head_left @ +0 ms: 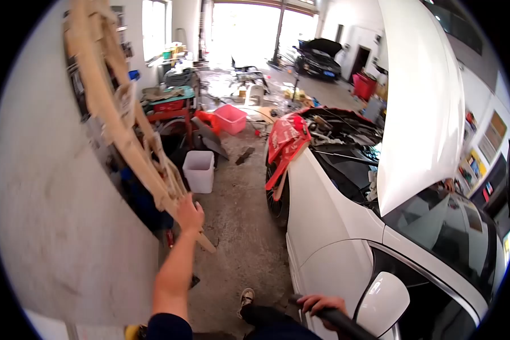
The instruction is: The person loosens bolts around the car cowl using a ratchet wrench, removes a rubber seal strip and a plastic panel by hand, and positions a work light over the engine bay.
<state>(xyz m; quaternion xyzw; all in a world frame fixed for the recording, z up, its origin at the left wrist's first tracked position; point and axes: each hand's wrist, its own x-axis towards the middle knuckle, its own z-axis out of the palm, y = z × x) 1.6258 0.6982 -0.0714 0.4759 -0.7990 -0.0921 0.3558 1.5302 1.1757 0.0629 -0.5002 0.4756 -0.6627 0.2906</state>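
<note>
A long wooden frame (110,116) of pale slats leans along the left wall. My left hand (190,214) is closed on its lower part, just above the pointed bottom end. Low in the view, my right hand (324,307) is wrapped round a thick black tube (345,324), beside the white car's side mirror (384,300). The tube's far part runs out of view at the bottom. The white car (328,198) stands at the right with its hood (419,96) raised. A red cover (288,139) lies over its front fender.
A white bin (199,171) and a pink basket (230,118) stand on the floor ahead. Behind the wooden frame is a cluttered workbench (167,99). A dark car (318,58) with its hood up is near the open doorway. My shoe (246,300) shows below.
</note>
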